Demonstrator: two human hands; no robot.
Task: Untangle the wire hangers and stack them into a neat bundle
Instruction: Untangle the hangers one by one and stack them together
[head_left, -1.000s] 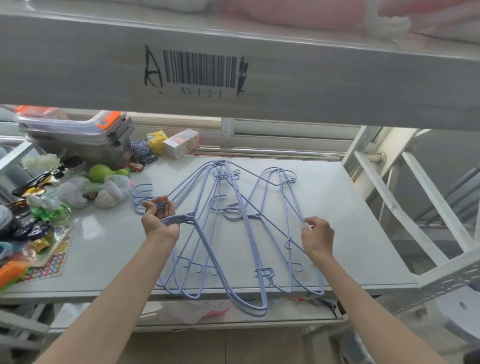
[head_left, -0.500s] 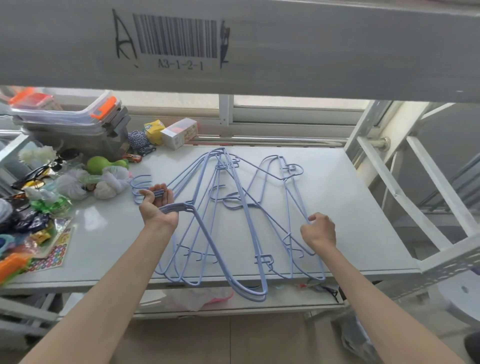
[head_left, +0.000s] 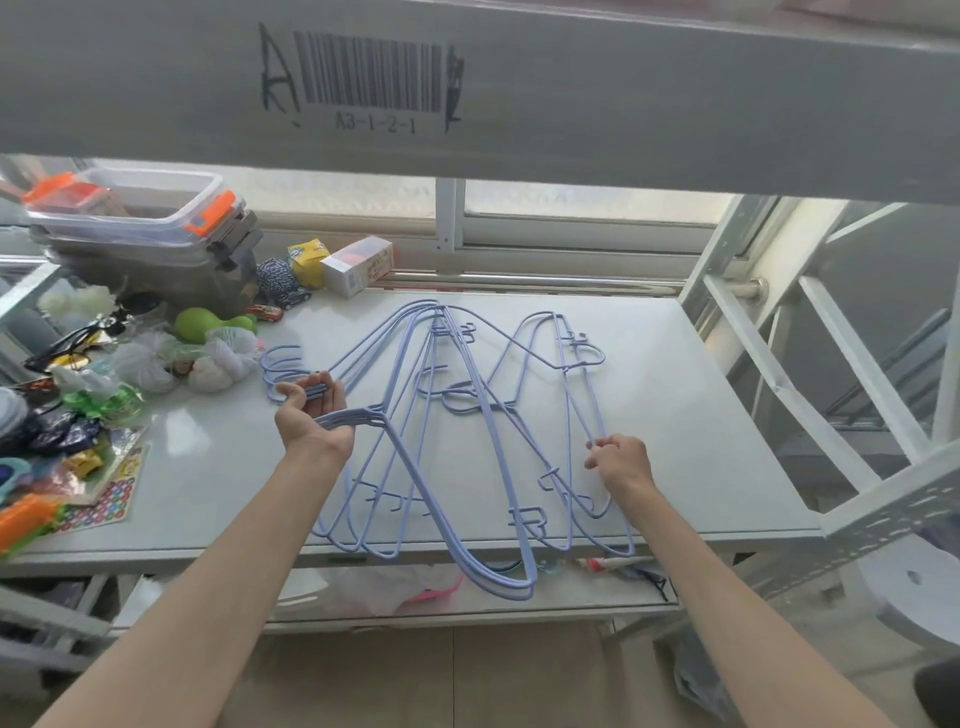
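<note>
Reaching in from the near side, two bare arms are extending over a lower shelf (head_left: 363, 603) and the near edge of a white table (head_left: 701, 415), the hands working well apart from each other. Light-blue wire hangers (head_left: 427, 499) are lying fanned and crossed over one another on the middle of the table, and their nearest rounded ends are hanging past its near edge. On the right, the right hand (head_left: 621, 462) is pinching a single wire of the right-hand group between curled fingertips. Further in and to the left, the left hand (head_left: 311, 415) is lying palm up, its fingers curling round the gathered necks of several hangers, whose hooks (head_left: 280, 364) are sticking out just left of it. Along the left edge a jumble of things is sitting: an orange toy (head_left: 21, 519), a sticker sheet (head_left: 104, 499), white net pouches (head_left: 218, 358) and a green toy (head_left: 208, 325). Behind these, clear storage boxes (head_left: 140, 218) with orange latches are standing stacked, with a ball of twine (head_left: 275, 278), a yellow packet (head_left: 307, 260) and a small white carton (head_left: 358, 265) lining the far edge. Overhead, a grey beam (head_left: 675, 104) is carrying a barcode label (head_left: 374, 73) reading A3-1-2-1.
</note>
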